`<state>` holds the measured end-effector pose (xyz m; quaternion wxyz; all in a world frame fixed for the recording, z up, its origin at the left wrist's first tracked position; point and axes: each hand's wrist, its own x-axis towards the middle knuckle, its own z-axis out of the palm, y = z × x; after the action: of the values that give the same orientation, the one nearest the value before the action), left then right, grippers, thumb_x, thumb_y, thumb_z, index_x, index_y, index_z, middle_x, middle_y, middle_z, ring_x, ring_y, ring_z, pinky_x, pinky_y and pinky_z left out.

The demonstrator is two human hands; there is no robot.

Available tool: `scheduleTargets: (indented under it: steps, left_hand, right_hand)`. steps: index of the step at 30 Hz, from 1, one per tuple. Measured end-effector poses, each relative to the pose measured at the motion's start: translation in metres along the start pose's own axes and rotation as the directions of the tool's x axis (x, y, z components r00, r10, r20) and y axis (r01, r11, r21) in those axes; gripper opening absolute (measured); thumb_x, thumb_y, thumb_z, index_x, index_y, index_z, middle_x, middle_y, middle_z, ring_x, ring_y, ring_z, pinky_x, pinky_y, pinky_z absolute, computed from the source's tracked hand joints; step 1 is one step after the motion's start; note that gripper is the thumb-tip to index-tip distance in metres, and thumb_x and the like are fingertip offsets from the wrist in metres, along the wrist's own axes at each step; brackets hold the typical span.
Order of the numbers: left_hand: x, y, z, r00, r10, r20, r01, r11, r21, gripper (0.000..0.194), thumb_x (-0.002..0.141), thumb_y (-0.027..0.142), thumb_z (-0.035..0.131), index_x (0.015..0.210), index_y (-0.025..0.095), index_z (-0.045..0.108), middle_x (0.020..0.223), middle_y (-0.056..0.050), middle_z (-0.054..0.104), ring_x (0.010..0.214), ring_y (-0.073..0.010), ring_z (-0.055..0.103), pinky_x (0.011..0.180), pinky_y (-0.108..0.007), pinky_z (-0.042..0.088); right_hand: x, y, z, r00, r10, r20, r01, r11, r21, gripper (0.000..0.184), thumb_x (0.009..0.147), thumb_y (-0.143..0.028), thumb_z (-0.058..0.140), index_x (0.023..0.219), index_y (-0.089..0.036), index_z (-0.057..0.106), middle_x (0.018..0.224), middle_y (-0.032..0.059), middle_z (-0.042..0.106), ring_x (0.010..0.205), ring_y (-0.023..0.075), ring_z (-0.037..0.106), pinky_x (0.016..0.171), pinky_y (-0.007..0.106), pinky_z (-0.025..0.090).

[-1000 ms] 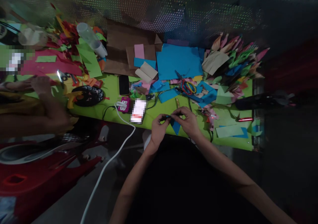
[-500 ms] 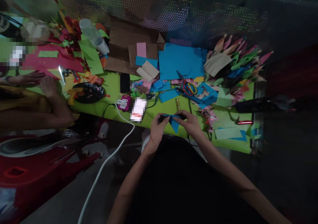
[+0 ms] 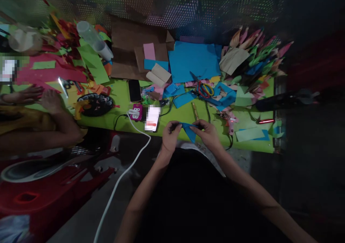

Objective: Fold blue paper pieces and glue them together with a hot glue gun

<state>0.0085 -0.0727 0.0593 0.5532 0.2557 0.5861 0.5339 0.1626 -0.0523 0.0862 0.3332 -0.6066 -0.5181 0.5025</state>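
Observation:
A small piece of blue paper [image 3: 191, 133] hangs as a pointed triangle between my two hands, over the table's front edge. Its upper left corner is pinched by my left hand [image 3: 171, 133]. On the other side my right hand [image 3: 206, 132] pinches the upper right part with thumb and fingers. Just beyond the hands lies a short patterned stick [image 3: 194, 111]. A pink hot glue gun [image 3: 231, 125] rests to the right of my right hand. Left of my left hand is a lit phone [image 3: 152, 118], its screen blurred.
On the green table [image 3: 121, 92] are blue sheets [image 3: 194, 61], brown paper [image 3: 124, 52], scissors [image 3: 203, 89], a dark phone [image 3: 134, 90] and a purple socket block [image 3: 136, 112] with a white cable. Paper flowers [image 3: 256, 52] stand back right. Another person's hands [image 3: 51, 101] rest at the left.
The view has shifted slightly. Both hands keep their pinch on the blue paper, whose hanging point looks a little wider and more turned toward me.

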Motion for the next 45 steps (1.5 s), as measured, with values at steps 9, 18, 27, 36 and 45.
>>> scheduleTargets:
  steps: [9, 18, 27, 36, 45]
  left_hand:
    - [-0.006, -0.002, -0.029, 0.998, -0.012, 0.054, 0.012, 1.0, 0.011, 0.023, 0.072, 0.038, 0.078, 0.082, 0.019, 0.069, 0.081, -0.001, 0.07, 0.08, -0.0143, 0.064, 0.08, -0.028, 0.052]
    - [-0.01, -0.004, -0.04, 0.981, -0.132, 0.146, 0.136, 0.99, -0.022, 0.022, 0.071, 0.036, 0.078, 0.08, 0.02, 0.065, 0.074, 0.002, 0.065, 0.071, -0.0115, 0.06, 0.071, -0.025, 0.051]
    - [0.017, -0.003, -0.043, 0.986, -0.038, 0.165, 0.036, 0.999, 0.018, 0.021, 0.076, 0.031, 0.077, 0.079, 0.018, 0.062, 0.075, 0.002, 0.063, 0.074, -0.0112, 0.061, 0.075, -0.027, 0.051]
    - [0.001, 0.0, -0.066, 0.738, 0.517, 0.433, -0.674, 0.552, 0.49, 0.021, 0.092, 0.035, 0.062, 0.106, 0.022, 0.068, 0.107, -0.008, 0.071, 0.106, -0.0218, 0.064, 0.095, -0.039, 0.048]
    - [0.015, 0.005, -0.055, 0.604, 0.279, 0.747, -0.787, 0.359, 0.502, 0.014, 0.09, 0.029, 0.065, 0.101, 0.03, 0.073, 0.115, 0.0, 0.076, 0.131, -0.0263, 0.055, 0.107, -0.046, 0.035]
  right_hand:
    - [-0.022, 0.002, 0.026, 0.997, 0.065, -0.044, -0.063, 0.996, 0.057, 0.027, 0.071, -0.046, 0.073, 0.071, -0.02, 0.065, 0.065, 0.0001, 0.063, 0.064, 0.0157, 0.054, 0.061, 0.029, 0.042]
    - [-0.039, 0.004, 0.042, 0.982, 0.167, -0.084, -0.155, 0.98, 0.128, 0.031, 0.068, -0.049, 0.076, 0.071, -0.021, 0.065, 0.063, -0.0007, 0.061, 0.06, 0.0147, 0.051, 0.059, 0.03, 0.041]
    - [-0.029, 0.005, 0.045, 0.979, 0.164, -0.119, -0.14, 0.973, 0.185, 0.036, 0.067, -0.053, 0.075, 0.065, -0.022, 0.059, 0.061, -0.0021, 0.054, 0.062, 0.0137, 0.048, 0.059, 0.028, 0.038]
    - [-0.03, 0.017, 0.038, 0.928, 0.325, -0.184, -0.24, 0.897, 0.371, 0.035, 0.064, -0.045, 0.074, 0.057, -0.023, 0.048, 0.053, -0.0058, 0.04, 0.052, 0.0105, 0.037, 0.052, 0.027, 0.032]
    - [-0.031, 0.038, 0.041, 0.884, 0.467, 0.037, -0.45, 0.825, 0.342, 0.032, 0.065, -0.052, 0.067, 0.059, -0.023, 0.055, 0.051, -0.0025, 0.051, 0.051, 0.0138, 0.046, 0.053, 0.029, 0.033]
